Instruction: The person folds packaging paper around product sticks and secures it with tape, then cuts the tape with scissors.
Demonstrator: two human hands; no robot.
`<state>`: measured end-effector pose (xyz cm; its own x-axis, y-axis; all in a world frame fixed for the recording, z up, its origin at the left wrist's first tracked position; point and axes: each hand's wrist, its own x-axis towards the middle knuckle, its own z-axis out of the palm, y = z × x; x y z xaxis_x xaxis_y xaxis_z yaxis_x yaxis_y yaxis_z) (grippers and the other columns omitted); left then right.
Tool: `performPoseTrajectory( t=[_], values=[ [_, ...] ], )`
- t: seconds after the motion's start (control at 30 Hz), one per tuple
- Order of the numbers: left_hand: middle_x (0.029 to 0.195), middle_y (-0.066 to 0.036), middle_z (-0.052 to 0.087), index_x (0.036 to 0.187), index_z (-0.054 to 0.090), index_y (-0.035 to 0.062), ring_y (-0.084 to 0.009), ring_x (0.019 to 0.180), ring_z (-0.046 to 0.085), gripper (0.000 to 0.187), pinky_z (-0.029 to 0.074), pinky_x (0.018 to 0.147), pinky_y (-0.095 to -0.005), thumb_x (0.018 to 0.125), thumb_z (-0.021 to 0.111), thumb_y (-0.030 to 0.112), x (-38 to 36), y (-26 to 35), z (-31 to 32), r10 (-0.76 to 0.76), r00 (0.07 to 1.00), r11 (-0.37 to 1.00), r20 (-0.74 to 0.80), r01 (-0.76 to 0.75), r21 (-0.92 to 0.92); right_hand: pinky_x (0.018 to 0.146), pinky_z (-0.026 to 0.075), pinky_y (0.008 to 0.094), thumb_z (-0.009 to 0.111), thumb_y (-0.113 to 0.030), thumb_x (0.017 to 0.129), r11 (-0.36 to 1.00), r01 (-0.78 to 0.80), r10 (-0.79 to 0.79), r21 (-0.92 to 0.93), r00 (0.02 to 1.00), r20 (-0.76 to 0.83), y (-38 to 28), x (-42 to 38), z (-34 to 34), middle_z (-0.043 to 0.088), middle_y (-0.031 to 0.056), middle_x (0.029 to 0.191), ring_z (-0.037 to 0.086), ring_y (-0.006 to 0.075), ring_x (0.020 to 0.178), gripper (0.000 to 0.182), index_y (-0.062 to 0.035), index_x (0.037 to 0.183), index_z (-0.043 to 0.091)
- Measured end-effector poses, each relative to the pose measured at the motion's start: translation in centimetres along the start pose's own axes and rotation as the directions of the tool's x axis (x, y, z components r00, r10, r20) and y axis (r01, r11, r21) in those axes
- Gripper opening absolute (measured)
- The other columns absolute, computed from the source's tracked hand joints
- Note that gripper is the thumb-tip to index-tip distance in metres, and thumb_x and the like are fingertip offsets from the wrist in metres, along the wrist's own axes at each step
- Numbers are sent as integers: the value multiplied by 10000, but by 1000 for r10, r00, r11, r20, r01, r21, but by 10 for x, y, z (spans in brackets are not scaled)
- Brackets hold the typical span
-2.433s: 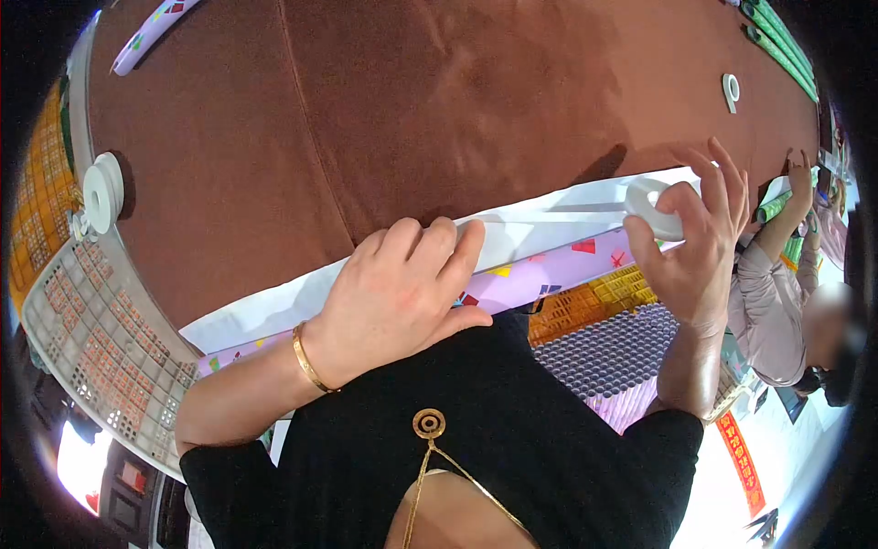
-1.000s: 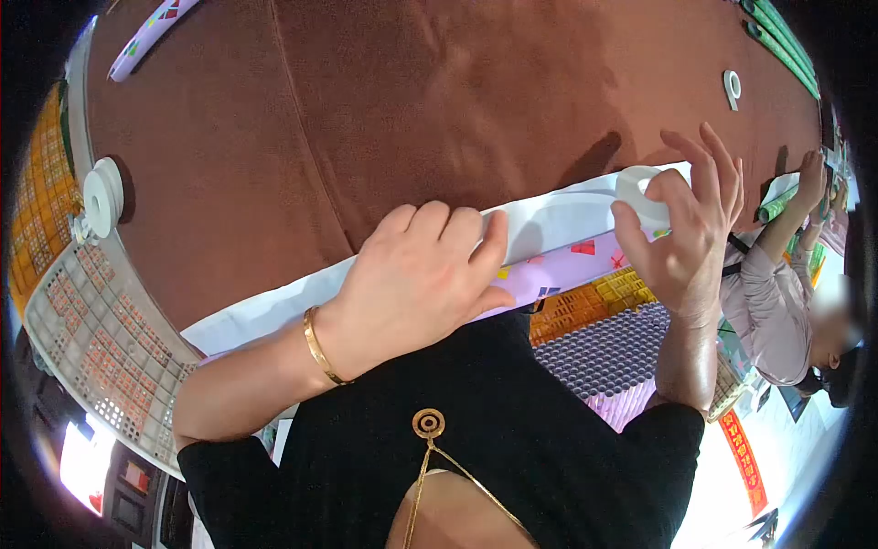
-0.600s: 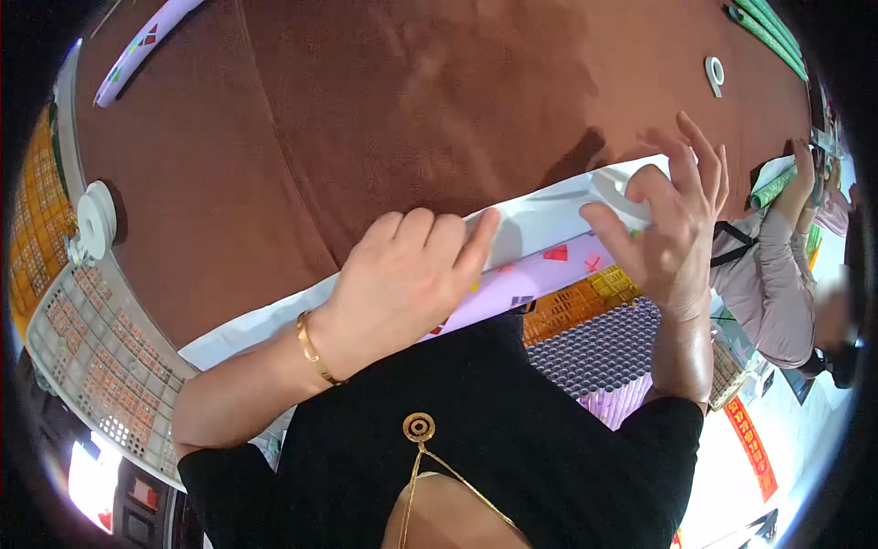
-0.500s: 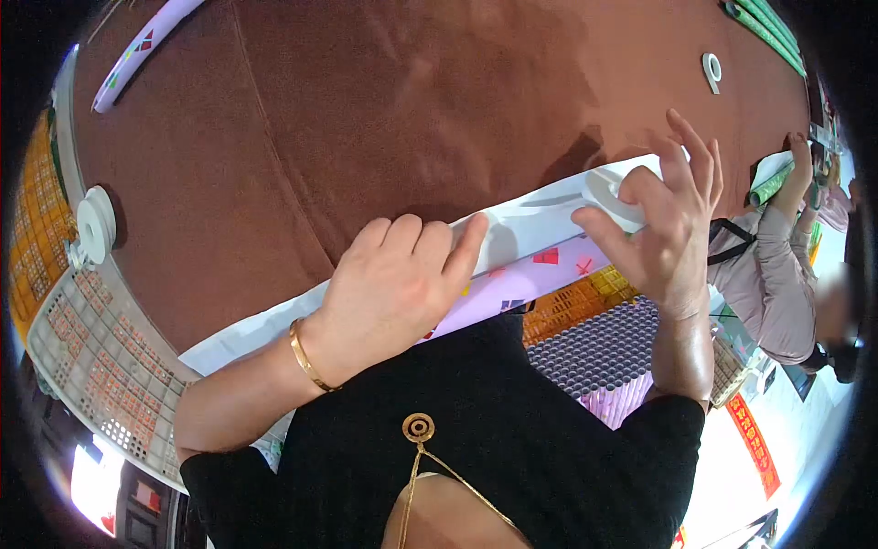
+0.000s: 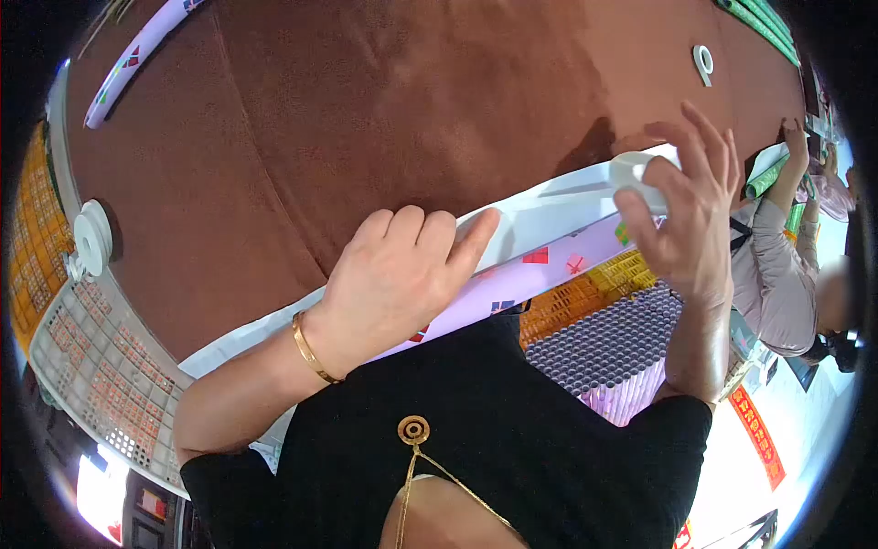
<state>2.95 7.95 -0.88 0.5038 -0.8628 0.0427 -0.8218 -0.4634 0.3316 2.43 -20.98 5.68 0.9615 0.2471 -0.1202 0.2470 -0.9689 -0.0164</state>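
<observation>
A lilac paper roll with coloured prints (image 5: 553, 263) lies across in front of my body at the table edge, its white inner side (image 5: 535, 220) facing up. My left hand (image 5: 393, 265) is closed over the middle of this roll, thumb along the paper's edge; its fingertips are hidden. Between the thumb and fingers of my right hand (image 5: 686, 206) is a roll of white tape (image 5: 631, 168), near the right end of the paper. A strip of tape runs from it toward my left thumb.
Brown cloth covers the table (image 5: 384, 110). Another lilac roll (image 5: 137, 59) is at far left, a second tape roll (image 5: 702, 66) at far right. A white spool (image 5: 93, 238) stands at the left edge near a plastic basket (image 5: 101, 366). Another person (image 5: 773, 284) handles green rolls at right.
My right hand has moved right and slightly up with the tape roll, and the tape strip is longer. My left hand has stayed nearly in place on the paper.
</observation>
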Motion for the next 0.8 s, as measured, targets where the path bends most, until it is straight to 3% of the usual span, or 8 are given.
performPoseTrajectory(
  t=[0.17,0.23,0.3,0.43,0.5,0.8],
  values=[
    [759,-13,425,1336,608,124,-158,695,481,507,412,627,-300,830,593,144,0,-1,-4,11,999,1000,31,-12,28,1136,224,613,750,-330,782,987,-58,51,-149,997,-50,14,-5,0,599,91,1274,409,367,1386,305,-32,791,685],
    [786,-7,457,1297,633,112,-147,720,490,458,415,638,-285,844,591,167,1,-1,-5,21,999,999,49,-23,44,1133,231,609,772,-323,768,986,-69,60,-149,996,-66,19,-9,2,598,86,1286,400,358,1396,310,-29,771,673],
    [738,-19,398,1364,590,143,-169,670,475,548,419,618,-315,817,597,121,1,0,-3,-8,1000,1000,30,8,1,1137,232,592,786,-310,751,985,-84,67,-151,992,-110,22,-10,5,598,80,1294,395,350,1400,308,-26,759,666],
    [743,-22,404,1367,583,142,-169,671,477,544,422,616,-316,823,598,127,1,0,-3,-5,1000,1000,28,4,15,1141,231,575,800,-296,734,985,-99,80,-143,988,-133,17,-8,5,598,72,1297,393,344,1401,304,-25,750,664],
    [746,-25,410,1368,578,141,-169,674,481,540,425,614,-317,828,600,129,0,0,-4,-5,999,1000,45,4,25,1143,229,596,792,-382,753,982,-108,81,-156,982,-170,16,-5,7,622,89,1244,419,353,1375,353,-42,746,698],
    [744,-25,416,1354,583,143,-172,672,487,520,420,605,-320,834,595,139,0,0,-7,-11,998,1000,57,10,17,1142,226,586,788,-379,744,986,-94,71,-136,984,-163,10,-3,11,607,84,1236,413,351,1374,334,-61,794,700]
  ],
)
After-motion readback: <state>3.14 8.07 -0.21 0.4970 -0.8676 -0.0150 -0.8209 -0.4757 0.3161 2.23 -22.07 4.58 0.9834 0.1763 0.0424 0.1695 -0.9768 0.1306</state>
